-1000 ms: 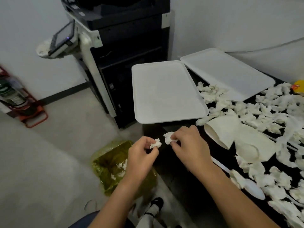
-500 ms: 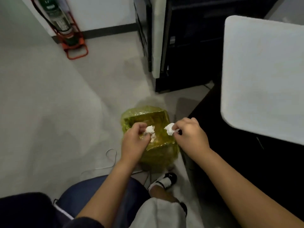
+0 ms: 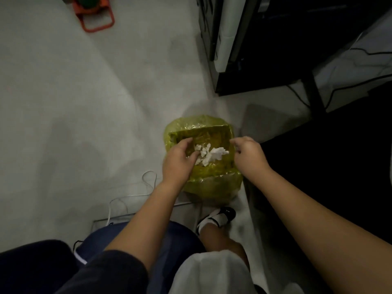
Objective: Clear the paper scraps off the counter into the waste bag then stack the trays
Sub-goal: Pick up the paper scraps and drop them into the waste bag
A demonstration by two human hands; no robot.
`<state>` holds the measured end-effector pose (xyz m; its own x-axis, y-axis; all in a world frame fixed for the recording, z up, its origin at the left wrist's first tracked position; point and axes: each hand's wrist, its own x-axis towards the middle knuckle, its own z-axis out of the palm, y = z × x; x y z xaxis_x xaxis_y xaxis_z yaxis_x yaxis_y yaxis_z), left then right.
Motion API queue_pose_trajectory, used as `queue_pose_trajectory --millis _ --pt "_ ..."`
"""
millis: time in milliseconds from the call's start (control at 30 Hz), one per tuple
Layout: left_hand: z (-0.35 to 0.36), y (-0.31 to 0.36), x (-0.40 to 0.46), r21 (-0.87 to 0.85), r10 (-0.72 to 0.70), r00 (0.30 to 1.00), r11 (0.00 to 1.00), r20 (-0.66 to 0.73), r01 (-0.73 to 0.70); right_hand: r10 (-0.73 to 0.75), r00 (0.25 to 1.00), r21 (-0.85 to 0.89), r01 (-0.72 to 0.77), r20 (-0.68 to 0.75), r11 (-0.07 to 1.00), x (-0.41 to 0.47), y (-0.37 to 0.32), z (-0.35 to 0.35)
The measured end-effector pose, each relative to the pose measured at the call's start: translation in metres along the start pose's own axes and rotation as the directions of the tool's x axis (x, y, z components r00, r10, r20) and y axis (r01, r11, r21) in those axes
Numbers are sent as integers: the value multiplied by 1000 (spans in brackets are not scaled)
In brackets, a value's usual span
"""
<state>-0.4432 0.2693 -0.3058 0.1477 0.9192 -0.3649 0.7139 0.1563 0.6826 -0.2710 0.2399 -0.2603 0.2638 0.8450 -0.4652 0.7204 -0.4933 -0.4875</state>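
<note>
Left hand point(image 3: 180, 160) hangs over the bag point(image 3: 214, 183) mouth, fingers loosely spread and pointing down into it, holding nothing that shows. Right hand point(image 3: 247, 154) sits at the bag's right rim, fingers slack and half curled; no scrap visible in it, though its underside is hidden. Scraps point(image 3: 209, 154) lie in a white heap inside the bag, just beside the left fingertips. Bag stands on the floor point(image 3: 84, 102), beside the dark counter point(image 3: 318, 166) edge at right. Judgement: step in hand is the drop of one load into the bag, apparently done. Counter top and trays are out of view, so remaining scrap count cannot be told. Next move calls for lifting both hands clear of the bag and reaching back to the counter for more scraps; tray stacking comes last.
</note>
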Motion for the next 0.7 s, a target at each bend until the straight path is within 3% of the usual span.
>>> queue_pose_trajectory --millis 333,700 --pt "-16 10 -11 -4 47 998 999 -29 -47 36 999 38 -36 -12 999 -20 -1 -16" --pt "-24 68 -73 -6 264 964 965 -22 -264 -89 989 105 101 -115 989 -90 -2 -62"
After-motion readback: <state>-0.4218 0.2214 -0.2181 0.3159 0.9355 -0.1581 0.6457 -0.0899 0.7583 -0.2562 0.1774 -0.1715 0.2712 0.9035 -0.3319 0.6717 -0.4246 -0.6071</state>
